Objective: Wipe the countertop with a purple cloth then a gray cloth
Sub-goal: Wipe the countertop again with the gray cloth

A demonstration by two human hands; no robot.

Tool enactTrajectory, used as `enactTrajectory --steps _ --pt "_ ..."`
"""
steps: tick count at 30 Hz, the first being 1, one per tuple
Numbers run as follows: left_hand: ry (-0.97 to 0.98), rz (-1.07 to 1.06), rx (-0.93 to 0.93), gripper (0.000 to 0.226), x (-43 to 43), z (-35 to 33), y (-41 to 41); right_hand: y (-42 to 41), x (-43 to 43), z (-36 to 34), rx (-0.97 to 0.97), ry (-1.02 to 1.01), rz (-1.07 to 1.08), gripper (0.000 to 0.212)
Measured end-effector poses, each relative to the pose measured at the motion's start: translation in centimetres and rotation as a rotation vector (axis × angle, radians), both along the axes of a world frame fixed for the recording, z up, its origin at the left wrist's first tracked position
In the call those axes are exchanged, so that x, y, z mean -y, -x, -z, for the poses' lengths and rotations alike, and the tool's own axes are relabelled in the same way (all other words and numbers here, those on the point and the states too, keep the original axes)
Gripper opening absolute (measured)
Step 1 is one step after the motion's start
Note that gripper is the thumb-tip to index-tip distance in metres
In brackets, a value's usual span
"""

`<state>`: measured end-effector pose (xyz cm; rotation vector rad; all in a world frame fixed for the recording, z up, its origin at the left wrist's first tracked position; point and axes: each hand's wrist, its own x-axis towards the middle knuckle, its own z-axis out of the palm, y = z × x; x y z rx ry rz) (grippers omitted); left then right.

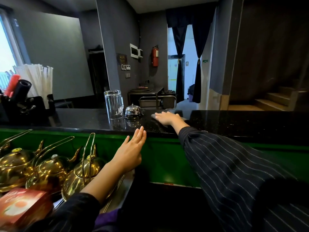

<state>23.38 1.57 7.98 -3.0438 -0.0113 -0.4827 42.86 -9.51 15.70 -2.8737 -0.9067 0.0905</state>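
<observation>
My right hand lies flat with straight fingers on a gray cloth, pressing it onto the black stone countertop just right of a service bell. Only the cloth's edges show around the hand. My left hand hovers open below the countertop's front edge, fingers straight and together, holding nothing. A purple cloth peeks out at the bottom of the view beneath my left forearm.
An upturned clear glass and a chrome service bell stand on the counter left of the cloth. Three brass teapots and a red tea box sit on the lower shelf at left. Wrapped straws stand far left.
</observation>
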Motion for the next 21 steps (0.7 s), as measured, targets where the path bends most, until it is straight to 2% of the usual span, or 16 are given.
enactTrajectory --steps 7,12,14,16,21 --pt "-0.028 -0.080 -0.050 0.088 1.2 -0.6 0.7 4.8 -0.2 -0.1 -0.051 -0.001 -0.332 0.049" --pt "-0.019 -0.019 0.092 0.092 2.9 -0.2 1.1 5.8 5.4 0.2 -0.149 -0.128 -0.506 0.045" --pt "-0.027 0.012 0.095 0.096 3.4 -0.1 0.9 5.1 7.7 -0.1 -0.218 -0.173 -0.476 0.044" --pt "0.018 -0.014 0.040 0.100 3.8 -0.3 0.5 4.1 8.8 -0.2 -0.223 -0.209 -0.353 0.044" --pt "0.037 -0.081 -0.143 0.097 3.6 -2.7 0.0 4.5 5.6 0.6 0.053 -0.050 0.082 0.051"
